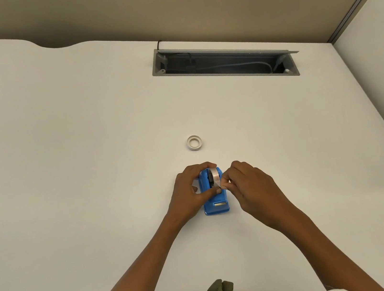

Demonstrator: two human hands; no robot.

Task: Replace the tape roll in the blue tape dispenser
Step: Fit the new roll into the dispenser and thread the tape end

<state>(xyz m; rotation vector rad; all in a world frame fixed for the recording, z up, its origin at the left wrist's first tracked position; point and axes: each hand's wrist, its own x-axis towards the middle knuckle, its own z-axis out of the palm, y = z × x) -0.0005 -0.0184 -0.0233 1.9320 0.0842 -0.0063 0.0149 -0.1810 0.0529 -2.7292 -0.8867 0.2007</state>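
The blue tape dispenser (217,205) stands on the white desk (75,163), its cutter end toward me. A clear tape roll (214,176) sits upright in its cradle. My left hand (190,196) wraps the dispenser's left side, thumb across the front and fingers over the top of the roll. My right hand (253,189) pinches the loose end of the tape (220,186) just to the right of the roll. A nearly empty white tape ring (194,142) lies flat on the desk a little beyond the dispenser.
A grey open cable tray (224,64) with cords is recessed in the desk at the back. A beige partition wall (163,1) runs behind the desk. A second desk surface (375,40) adjoins on the right.
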